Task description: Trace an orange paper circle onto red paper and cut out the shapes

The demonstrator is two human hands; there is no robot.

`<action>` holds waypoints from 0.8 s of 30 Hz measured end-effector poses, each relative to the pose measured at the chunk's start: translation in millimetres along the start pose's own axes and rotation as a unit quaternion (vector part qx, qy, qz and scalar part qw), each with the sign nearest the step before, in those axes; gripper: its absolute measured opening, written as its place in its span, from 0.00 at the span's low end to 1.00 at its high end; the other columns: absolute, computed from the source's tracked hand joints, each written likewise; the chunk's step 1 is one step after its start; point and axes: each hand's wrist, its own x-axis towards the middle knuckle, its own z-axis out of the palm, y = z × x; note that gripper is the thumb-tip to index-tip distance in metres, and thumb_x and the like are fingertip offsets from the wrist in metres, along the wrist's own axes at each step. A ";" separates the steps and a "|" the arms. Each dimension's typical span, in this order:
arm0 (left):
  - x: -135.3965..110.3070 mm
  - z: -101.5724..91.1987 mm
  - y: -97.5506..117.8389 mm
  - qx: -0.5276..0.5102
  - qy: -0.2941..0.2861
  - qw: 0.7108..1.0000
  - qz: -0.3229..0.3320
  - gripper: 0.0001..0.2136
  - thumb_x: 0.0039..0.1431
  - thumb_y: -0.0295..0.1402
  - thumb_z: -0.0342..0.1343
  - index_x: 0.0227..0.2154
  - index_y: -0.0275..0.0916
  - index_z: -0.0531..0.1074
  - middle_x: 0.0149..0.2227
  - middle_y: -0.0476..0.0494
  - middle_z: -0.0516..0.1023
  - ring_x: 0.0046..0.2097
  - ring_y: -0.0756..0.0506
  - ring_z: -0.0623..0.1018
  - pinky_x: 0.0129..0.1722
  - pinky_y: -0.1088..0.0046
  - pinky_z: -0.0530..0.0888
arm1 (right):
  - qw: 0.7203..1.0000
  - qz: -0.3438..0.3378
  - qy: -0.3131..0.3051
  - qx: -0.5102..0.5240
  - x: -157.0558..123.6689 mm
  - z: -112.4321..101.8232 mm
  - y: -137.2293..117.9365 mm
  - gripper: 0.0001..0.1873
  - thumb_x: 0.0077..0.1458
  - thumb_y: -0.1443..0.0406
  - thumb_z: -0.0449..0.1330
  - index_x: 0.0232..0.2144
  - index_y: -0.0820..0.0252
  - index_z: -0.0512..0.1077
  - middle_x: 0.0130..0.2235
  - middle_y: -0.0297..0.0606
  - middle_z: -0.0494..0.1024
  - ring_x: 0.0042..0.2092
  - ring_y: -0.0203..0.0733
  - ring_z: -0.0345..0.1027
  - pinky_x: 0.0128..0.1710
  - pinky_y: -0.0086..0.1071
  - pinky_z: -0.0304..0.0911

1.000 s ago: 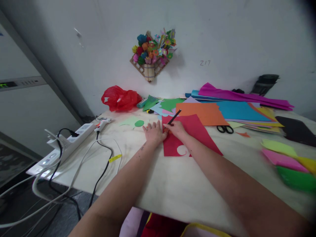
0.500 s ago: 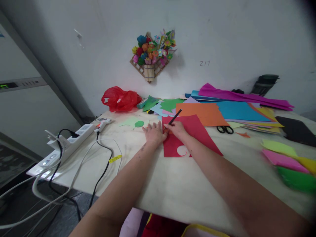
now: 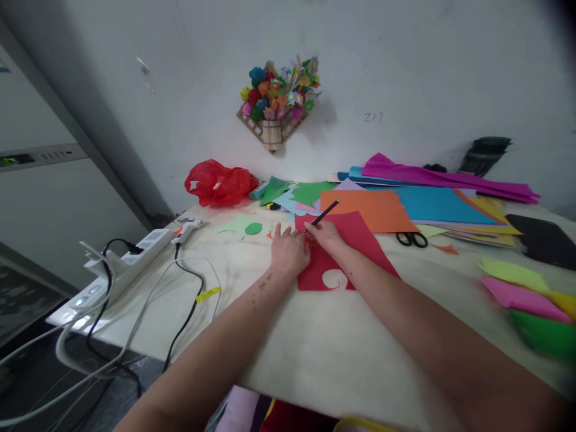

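Observation:
A sheet of red paper [image 3: 374,247] lies on the table in front of me, with a rounded hole cut through its near edge. My right hand [image 3: 327,236] rests on the sheet and is closed around a black pencil [image 3: 328,211], which slants up and to the right. The pencil's tip is hidden behind the fingers. My left hand [image 3: 288,253] lies along the paper's left edge, fingers stretched out and close to the right hand's fingertips. Left of it sits a green paper oval [image 3: 253,228].
Black-handled scissors [image 3: 411,239] lie partly beneath orange paper [image 3: 362,210]. Blue paper [image 3: 443,204] and other sheets are stacked at the right, near a black tablet-like slab [image 3: 546,240]. A red plastic bag [image 3: 220,183] stands behind; a power strip [image 3: 146,246] with cables lines the left edge.
My left hand has shifted slightly right and further onto the red paper, its fingers closer together. The pencil in my right hand leans a little further right.

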 end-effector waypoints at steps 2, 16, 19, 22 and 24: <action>-3.6 -2.6 8.6 -0.001 -0.002 1.000 0.023 0.15 0.55 0.35 0.43 0.38 0.34 0.71 0.42 0.39 0.74 0.50 0.42 0.67 0.57 0.59 0.45 | 1.000 0.009 -0.001 0.014 -1.1 0.3 -1.4 0.09 0.46 0.61 0.57 0.21 0.61 0.66 0.21 0.35 0.72 0.22 0.34 0.68 0.24 0.28 0.66; -6.7 -0.8 21.1 0.043 -0.033 0.996 0.075 0.23 0.59 0.41 0.36 0.38 0.26 0.71 0.37 0.32 0.74 0.43 0.41 0.70 0.54 0.61 0.52 | 0.986 0.063 0.047 0.150 -2.0 -28.8 -38.7 0.07 0.49 0.65 0.57 0.22 0.63 0.66 0.18 0.32 0.70 0.19 0.30 0.64 0.19 0.23 0.62; -5.7 -1.4 23.4 0.052 -0.036 0.995 0.080 0.24 0.58 0.40 0.36 0.40 0.25 0.70 0.38 0.31 0.74 0.44 0.40 0.70 0.54 0.60 0.51 | 0.993 0.060 0.008 0.096 3.6 -22.4 -36.1 0.08 0.48 0.65 0.57 0.21 0.63 0.67 0.19 0.33 0.71 0.19 0.30 0.63 0.19 0.24 0.61; -4.8 -3.0 26.8 0.061 -0.054 0.994 0.078 0.24 0.58 0.40 0.37 0.42 0.23 0.69 0.40 0.29 0.73 0.46 0.39 0.69 0.54 0.59 0.50 | 0.999 0.024 -0.023 0.004 9.6 -13.2 -24.8 0.10 0.46 0.62 0.58 0.20 0.63 0.68 0.20 0.35 0.71 0.20 0.31 0.63 0.22 0.25 0.61; -4.1 -3.8 28.7 0.066 -0.071 0.992 0.075 0.25 0.58 0.40 0.37 0.42 0.22 0.68 0.42 0.27 0.72 0.47 0.38 0.69 0.54 0.59 0.50 | 0.996 -0.030 -0.023 -0.083 13.1 -9.2 -14.6 0.12 0.44 0.58 0.59 0.20 0.63 0.70 0.22 0.36 0.73 0.24 0.34 0.66 0.25 0.27 0.62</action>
